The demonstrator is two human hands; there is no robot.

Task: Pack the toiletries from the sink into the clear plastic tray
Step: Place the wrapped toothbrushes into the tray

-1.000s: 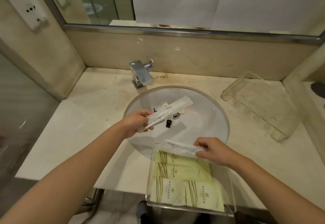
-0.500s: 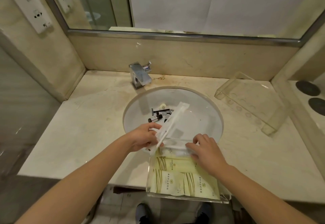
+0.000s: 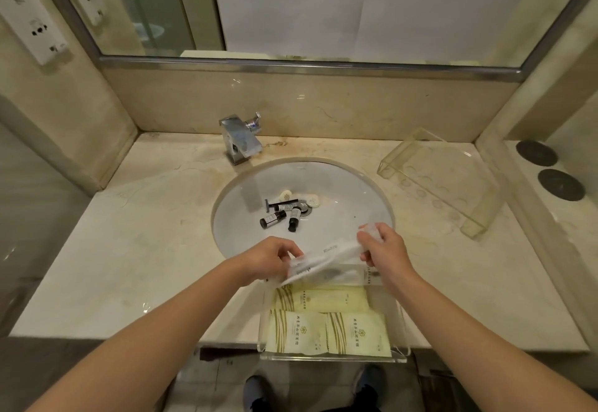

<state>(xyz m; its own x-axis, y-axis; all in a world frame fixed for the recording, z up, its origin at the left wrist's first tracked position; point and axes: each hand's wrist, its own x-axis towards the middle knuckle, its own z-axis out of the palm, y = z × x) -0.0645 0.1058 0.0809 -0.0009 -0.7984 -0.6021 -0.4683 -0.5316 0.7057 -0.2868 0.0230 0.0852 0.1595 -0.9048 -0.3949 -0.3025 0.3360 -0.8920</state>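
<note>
**Lay the white packets flat at the tray's far end**

On the desk (image 3: pixel 155 249), the clear plastic tray (image 3: pixel 333 360) sits at the near edge, overhanging it a little, with yellow sachets (image 3: pixel 323 317) filling its near part. Your left hand (image 3: pixel 268 257) and right hand (image 3: pixel 386 246) each pinch an end of the long white packets (image 3: pixel 326 257) above its far end. Lower them level and square to the sachets. Small dark bottles (image 3: pixel 284 215), a razor and two soaps remain in the sink (image 3: pixel 356 191).

How many packets you hold is unclear; they blur together. The tray's far wall is hidden beneath them.
</note>
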